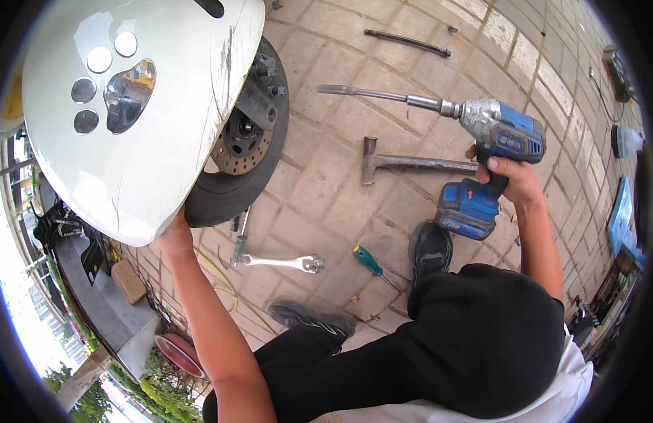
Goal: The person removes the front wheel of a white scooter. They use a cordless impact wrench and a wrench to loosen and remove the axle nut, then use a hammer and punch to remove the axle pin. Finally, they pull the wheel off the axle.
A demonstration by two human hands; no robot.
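Note:
My right hand (513, 182) is closed round the grip of a blue cordless impact wrench (511, 135) with a battery at its base. A long extension bar (390, 96) points left from its nose toward the wheel, touching nothing. My left hand (175, 236) reaches to the lower edge of a white scooter body panel (171, 162) beside the tyre (271, 169); its fingers are hidden behind the panel. A drilled brake disc (235, 156) shows inside the wheel. Below the impact wrench a hammer (369, 162) lies on the paving, its handle running toward my right hand.
On the paving lie a green screwdriver (367, 260), a silver wrench (284, 263) and a dark rod (407, 42). My shoes (431, 254) are close to the screwdriver. A yellow hose (228, 285) runs by my left forearm. More items line the right edge, including a blue bag (620, 211).

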